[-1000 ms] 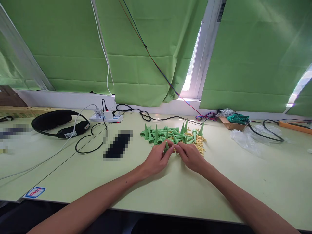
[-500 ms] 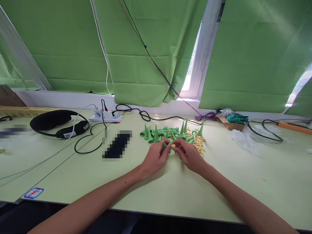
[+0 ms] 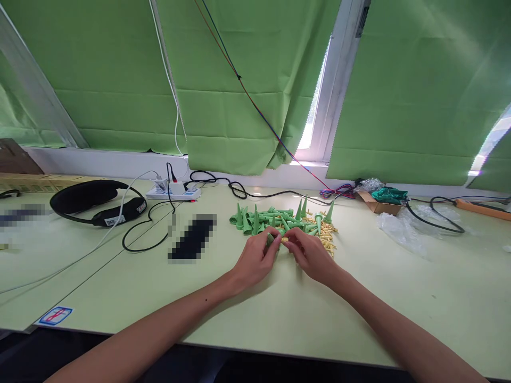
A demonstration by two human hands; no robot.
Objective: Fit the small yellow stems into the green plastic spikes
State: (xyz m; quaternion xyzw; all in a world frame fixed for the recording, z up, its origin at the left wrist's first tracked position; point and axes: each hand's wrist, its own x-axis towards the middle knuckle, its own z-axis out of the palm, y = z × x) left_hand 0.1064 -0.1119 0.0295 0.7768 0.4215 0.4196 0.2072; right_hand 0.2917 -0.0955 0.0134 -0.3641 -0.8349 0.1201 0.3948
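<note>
My left hand is closed on a green plastic cone, its fingers covering most of it. Fingertips of my right hand pinch a small yellow plastic peg right beside the left fingertips. Whether peg and cone touch is hidden. Just beyond both hands spreads a pile of green cones, some upright and others on their sides. Small yellow pegs lie loose at the pile's right side, partly behind my right hand.
On the table's left are a black headset-like band, a white power strip with cables, and a blurred dark rectangle. At back right stand a small cardboard box and clear plastic wrap. Green blinds hang behind.
Both hands stay nearly in place, fingertips together. The green cone in my left hand has tilted slightly. The pile looks the same.
</note>
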